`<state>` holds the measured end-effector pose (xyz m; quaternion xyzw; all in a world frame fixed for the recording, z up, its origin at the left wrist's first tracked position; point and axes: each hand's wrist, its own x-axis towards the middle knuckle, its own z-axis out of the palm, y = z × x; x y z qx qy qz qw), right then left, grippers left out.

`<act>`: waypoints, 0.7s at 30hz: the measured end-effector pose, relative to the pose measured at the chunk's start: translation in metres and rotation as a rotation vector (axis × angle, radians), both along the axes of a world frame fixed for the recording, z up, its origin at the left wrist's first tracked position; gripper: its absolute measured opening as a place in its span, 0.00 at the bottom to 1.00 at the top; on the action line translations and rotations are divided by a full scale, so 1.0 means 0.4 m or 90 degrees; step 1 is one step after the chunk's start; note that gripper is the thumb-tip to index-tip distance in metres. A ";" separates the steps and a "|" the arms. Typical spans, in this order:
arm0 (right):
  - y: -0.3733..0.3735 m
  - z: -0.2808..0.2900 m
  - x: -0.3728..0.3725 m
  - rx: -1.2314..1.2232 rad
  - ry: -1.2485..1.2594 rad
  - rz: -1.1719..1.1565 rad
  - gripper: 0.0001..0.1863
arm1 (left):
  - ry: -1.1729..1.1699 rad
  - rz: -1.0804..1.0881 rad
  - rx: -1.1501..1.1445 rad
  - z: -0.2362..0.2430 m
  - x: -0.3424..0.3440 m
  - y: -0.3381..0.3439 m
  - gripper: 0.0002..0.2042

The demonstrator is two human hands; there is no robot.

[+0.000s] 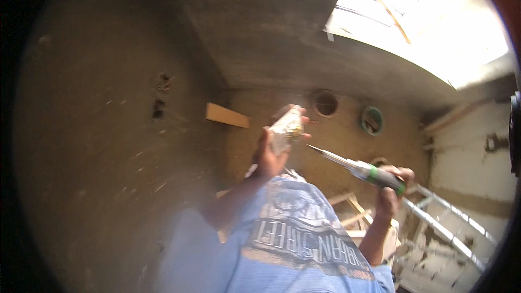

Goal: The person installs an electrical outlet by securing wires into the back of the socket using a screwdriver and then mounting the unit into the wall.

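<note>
My left hand [266,157] is closed around a small pale block with yellowish, metal-looking bits [287,130], held up in front of my chest. Blur hides the details of this block, and I cannot make out its exact kind. In my right hand [389,192] is a screwdriver [372,173] with a green-and-black handle and a long silvery shaft. Its tip points left toward the block, with a small gap between them. The fingers of my right hand wrap round the rear of the handle.
Two dark recesses, one a square hole [158,109], sit in the rough wall on the left. A wooden board [228,115] juts out beside it. Beyond my hands are a round brownish container [325,103] and a green-rimmed bucket [372,121]. A metal ladder [450,233] lies at the right, near wooden pieces [355,220].
</note>
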<state>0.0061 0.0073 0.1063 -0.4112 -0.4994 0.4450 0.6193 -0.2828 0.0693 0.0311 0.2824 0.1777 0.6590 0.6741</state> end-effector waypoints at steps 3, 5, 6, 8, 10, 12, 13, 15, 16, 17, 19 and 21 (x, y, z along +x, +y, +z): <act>0.008 -0.015 0.017 0.024 0.275 -0.036 0.26 | -0.217 -0.069 -0.168 -0.021 -0.023 0.014 0.37; 0.024 0.008 0.001 -0.082 0.400 -0.096 0.24 | -0.274 -0.082 -0.206 -0.035 -0.046 0.018 0.35; 0.031 0.009 -0.001 -0.157 0.443 -0.136 0.23 | -0.292 -0.081 -0.216 -0.050 -0.058 0.017 0.35; 0.051 -0.074 0.065 -0.266 0.325 -0.057 0.22 | -0.260 -0.047 -0.229 -0.085 -0.087 0.011 0.34; 0.059 -0.056 0.019 -0.419 -0.004 -0.118 0.22 | -0.222 -0.008 -0.254 -0.073 -0.083 0.001 0.34; 0.051 -0.150 0.072 -0.490 -0.157 0.003 0.24 | -0.178 0.035 -0.286 -0.022 -0.088 -0.013 0.34; 0.031 -0.213 0.139 -0.529 -0.231 0.091 0.24 | -0.174 0.045 -0.294 0.011 -0.070 -0.019 0.34; -0.032 -0.321 0.215 -0.616 -0.322 0.258 0.22 | -0.136 0.092 -0.309 0.076 -0.059 -0.023 0.35; -0.066 -0.351 0.241 -0.664 -0.339 0.341 0.21 | -0.106 0.124 -0.312 0.108 -0.060 -0.025 0.36; -0.112 -0.391 0.278 -0.705 -0.339 0.406 0.21 | -0.084 0.124 -0.290 0.118 -0.067 -0.023 0.35; -0.188 -0.450 0.336 -0.763 -0.318 0.521 0.21 | -0.015 0.176 -0.303 0.169 -0.070 -0.015 0.33; -0.239 -0.426 0.364 -0.822 -0.234 0.573 0.23 | 0.037 0.202 -0.315 0.211 -0.058 0.016 0.30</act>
